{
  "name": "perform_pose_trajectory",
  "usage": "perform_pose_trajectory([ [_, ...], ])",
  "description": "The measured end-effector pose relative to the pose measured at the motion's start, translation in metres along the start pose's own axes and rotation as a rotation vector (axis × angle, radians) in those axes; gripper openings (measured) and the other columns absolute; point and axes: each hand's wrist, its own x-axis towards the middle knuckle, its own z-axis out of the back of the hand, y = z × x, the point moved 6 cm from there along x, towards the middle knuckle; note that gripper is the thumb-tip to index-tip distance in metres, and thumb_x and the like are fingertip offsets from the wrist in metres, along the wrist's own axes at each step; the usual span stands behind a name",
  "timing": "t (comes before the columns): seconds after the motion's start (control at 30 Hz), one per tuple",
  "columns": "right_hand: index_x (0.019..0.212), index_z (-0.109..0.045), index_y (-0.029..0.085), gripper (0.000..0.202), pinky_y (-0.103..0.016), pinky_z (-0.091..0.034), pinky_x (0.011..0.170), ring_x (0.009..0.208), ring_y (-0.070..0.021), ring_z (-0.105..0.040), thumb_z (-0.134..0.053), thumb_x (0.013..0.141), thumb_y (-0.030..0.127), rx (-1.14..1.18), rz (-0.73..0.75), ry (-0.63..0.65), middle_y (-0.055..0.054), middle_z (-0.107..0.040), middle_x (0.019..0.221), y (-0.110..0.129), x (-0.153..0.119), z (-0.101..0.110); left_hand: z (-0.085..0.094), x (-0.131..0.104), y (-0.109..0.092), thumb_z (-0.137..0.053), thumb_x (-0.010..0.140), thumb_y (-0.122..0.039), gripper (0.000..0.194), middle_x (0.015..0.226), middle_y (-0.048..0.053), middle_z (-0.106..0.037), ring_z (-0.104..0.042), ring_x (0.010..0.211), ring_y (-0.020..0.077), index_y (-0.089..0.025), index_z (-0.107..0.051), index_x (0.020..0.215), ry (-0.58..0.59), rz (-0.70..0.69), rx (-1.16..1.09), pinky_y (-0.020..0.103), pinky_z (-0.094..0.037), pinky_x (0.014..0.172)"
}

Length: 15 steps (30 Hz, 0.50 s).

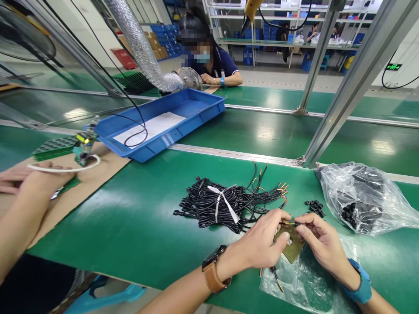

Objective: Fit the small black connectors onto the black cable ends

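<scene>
The green bench carries everything here, and its smooth top could let loose parts slide; the blue tray sits well back, out of the way, though a black cord loops into it; a co-worker's arm rests on cardboard at the left, apart from the work; the clear bag of black parts lies near the right hand and a careless elbow could sweep it off the edge; the tied wire bundle sits just beyond the hands, and its stray ends could snag a moving wrist; the left hand is closed around a small brown plate, held just above the bench edge over a plastic sheet; the right hand pinches a thin wire at its black end, touching the left fingertips; a loose pinch would likely drop the wire; spare connectors beside the bag could scatter if nudged.
</scene>
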Motion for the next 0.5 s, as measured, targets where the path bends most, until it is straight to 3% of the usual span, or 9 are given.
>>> perform_pose_trajectory([
  [0.13,0.105,-0.068,0.022,0.015,-0.022,-0.057,0.065,0.073,-0.0143,-0.068,-0.063,0.097,0.033,-0.076,0.070,0.054,-0.004,-0.071,0.090,0.002,0.002,0.000,0.005,0.003,0.004,-0.044,0.093,-0.013,0.009,0.093,0.005,-0.062,-0.058,0.086,0.0172,-0.018,-0.051,0.095,-0.033,0.032,-0.047,0.030,-0.047,0.076],
  [0.3,0.111,-0.067,0.024,0.015,-0.025,-0.056,0.080,0.090,-0.0156,-0.069,-0.059,0.099,0.019,-0.282,0.297,0.098,-0.005,-0.071,0.100,0.017,0.000,-0.003,0.000,0.002,0.005,-0.048,0.092,-0.010,0.010,0.084,0.003,-0.061,-0.059,0.080,0.0157,-0.017,-0.054,0.089,-0.124,-0.033,0.006,0.028,-0.044,0.071],
  [0.5,0.109,-0.064,0.023,0.011,-0.022,-0.058,0.073,0.080,-0.0140,-0.070,-0.061,0.099,0.024,-0.289,0.210,0.135,-0.003,-0.073,0.094,0.006,-0.001,-0.006,-0.002,0.000,0.003,-0.049,0.096,-0.014,0.008,0.092,0.005,-0.064,-0.062,0.087,0.0175,-0.017,-0.056,0.097,-0.077,-0.037,0.073,0.029,-0.046,0.075],
])
